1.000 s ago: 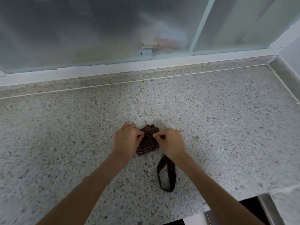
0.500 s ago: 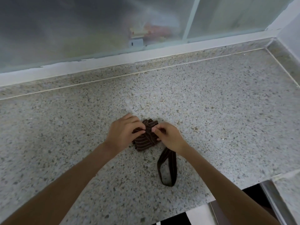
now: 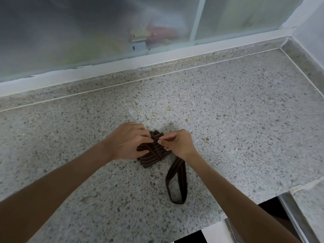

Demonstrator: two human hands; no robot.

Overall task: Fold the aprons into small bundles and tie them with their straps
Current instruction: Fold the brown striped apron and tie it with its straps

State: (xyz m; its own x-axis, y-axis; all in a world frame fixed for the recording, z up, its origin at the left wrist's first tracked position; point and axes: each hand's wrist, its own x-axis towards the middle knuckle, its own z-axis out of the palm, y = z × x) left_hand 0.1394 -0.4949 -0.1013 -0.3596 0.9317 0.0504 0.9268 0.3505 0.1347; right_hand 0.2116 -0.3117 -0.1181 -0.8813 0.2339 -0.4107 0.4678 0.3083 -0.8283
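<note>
At centre frame, on the speckled granite counter (image 3: 228, 111), we note a small dark brown pinstriped apron bundle (image 3: 153, 156) lying flat between both hands. Our left hand (image 3: 128, 141) covers the bundle's left side, fingers curled over its top edge and thumb tucked against the fabric, gripping it. Our right hand (image 3: 177, 143) sits at the bundle's upper right, thumb and forefinger pinching a strap (image 3: 158, 151) that crosses the top of the folded cloth. The two hands are close together, fingertips nearly meeting over the bundle. A loose loop of strap (image 3: 177, 183) trails from under the right wrist toward the lower centre of the frame, lying flat on the counter. Across the upper frame runs a frosted glass window (image 3: 87, 28) with a white sill (image 3: 122, 66). At lower right, a metal edge (image 3: 291, 213) borders the counter.
</note>
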